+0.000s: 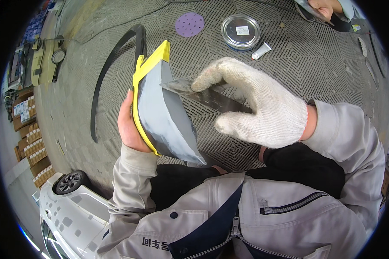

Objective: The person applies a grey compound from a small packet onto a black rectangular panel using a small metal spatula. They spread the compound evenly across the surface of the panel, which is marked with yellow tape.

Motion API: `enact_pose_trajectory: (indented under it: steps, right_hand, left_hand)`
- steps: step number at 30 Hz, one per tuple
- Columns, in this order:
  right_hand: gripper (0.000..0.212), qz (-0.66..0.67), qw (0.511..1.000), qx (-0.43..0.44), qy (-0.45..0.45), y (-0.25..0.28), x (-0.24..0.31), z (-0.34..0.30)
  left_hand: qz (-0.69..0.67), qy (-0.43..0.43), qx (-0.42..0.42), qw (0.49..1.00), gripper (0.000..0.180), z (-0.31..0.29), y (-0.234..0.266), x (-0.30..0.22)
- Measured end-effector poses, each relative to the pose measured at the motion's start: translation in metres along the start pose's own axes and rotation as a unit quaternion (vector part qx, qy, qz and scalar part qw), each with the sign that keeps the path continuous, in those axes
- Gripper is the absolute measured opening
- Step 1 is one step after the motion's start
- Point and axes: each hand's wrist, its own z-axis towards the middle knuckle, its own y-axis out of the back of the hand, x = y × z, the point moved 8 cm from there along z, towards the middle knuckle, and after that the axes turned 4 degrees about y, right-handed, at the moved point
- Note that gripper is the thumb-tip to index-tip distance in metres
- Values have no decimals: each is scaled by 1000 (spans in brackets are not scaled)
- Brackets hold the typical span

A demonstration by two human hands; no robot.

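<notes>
My bare left hand [133, 127] grips the outer edge of a curved car trim piece [155, 101], its face coated in grey with paler smears of filler. Yellow masking tape [153, 61] runs along its left edge and over its top end. A long black curved strip [103, 71] extends from the taped end. My right hand [268, 103], in a white knitted glove, is closed around a dark, smeared putty knife [212, 98]. The blade's tip lies over the trim piece's upper right edge; whether it touches I cannot tell.
On the patterned grey floor mat are a purple sanding disc [189, 24], a round tin [240, 35] and a small white tube [261, 51]. Another person's hand [324, 7] shows at the top right. Boxes [35, 149] and a white car [73, 216] stand at left.
</notes>
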Motion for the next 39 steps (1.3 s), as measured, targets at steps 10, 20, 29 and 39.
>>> enact_pose_trajectory:
  steps: [10, 20, 29, 39]
  right_hand:
    - [63, -85, 991, 41, 92, -5, 14, -13]
    - [64, -97, 980, 35, 170, -8, 23, -27]
    - [69, -85, 983, 56, 155, -12, 27, -38]
    - [66, -62, 984, 75, 151, -11, 22, -53]
  left_hand:
    - [5, -11, 4, 1000, 49, 8, 18, -4]
    - [-12, -7, -20, 1000, 44, 2, 7, -4]
    - [-5, -14, -42, 999, 44, -2, -9, -3]
    - [14, -23, -70, 997, 45, -3, -6, -4]
